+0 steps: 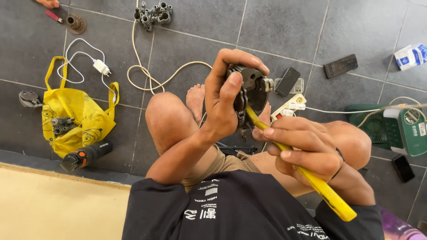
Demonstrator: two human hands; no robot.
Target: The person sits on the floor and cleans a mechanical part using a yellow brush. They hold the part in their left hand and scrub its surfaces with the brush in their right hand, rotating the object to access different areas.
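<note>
left hand (224,95) clamped on round metal part (252,89), right hand (307,149) gripping yellow-handled tool (327,193)

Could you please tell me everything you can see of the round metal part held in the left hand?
The round metal part is a dark grey, worn disc-shaped assembly, apparently steel, with a coil spring hanging at its lower edge. The left hand wraps it from the left, thumb across its face, holding it above the knees. The shaft of a yellow-handled tool, held in the right hand, meets its underside.
</note>
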